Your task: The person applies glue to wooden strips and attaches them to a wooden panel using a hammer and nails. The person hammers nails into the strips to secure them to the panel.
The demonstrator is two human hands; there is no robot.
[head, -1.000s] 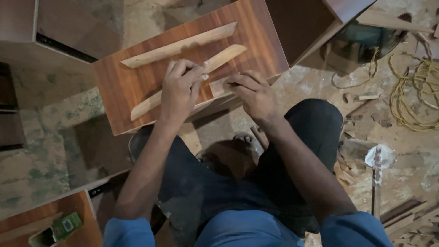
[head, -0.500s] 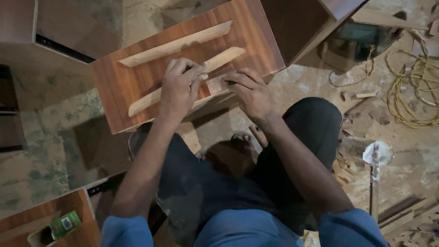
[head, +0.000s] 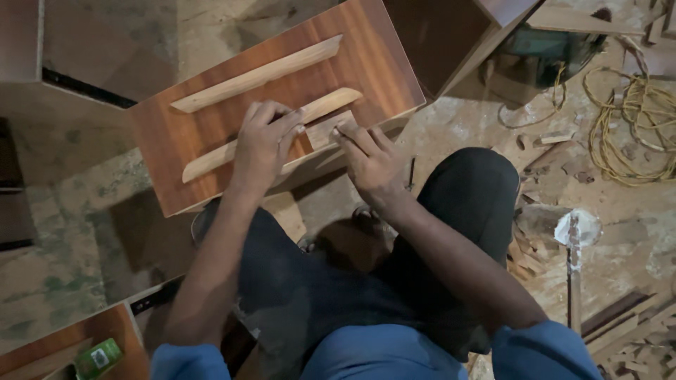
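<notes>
A reddish-brown wooden panel (head: 373, 67) rests tilted on my lap and the floor. Two pale wooden strips lie on it: an upper strip (head: 257, 74) and a lower strip (head: 208, 160). My left hand (head: 264, 141) presses down on the middle of the lower strip, fingers curled over it. My right hand (head: 370, 158) sits at the panel's near edge, its fingertips pinching a small pale wood block (head: 322, 130) that lies against the lower strip. Whether the block is lifted off the panel I cannot tell.
Cabinet carcasses stand at top left (head: 28, 77) and top right (head: 451, 35). A yellow coiled cord (head: 630, 112) lies on the dusty floor at right, with wood scraps (head: 549, 169) and a hand tool (head: 574, 267). A green can (head: 98, 357) sits bottom left.
The view has shifted slightly. My right hand has slid a little left along the panel edge toward the small block; my left hand stays on the lower strip.
</notes>
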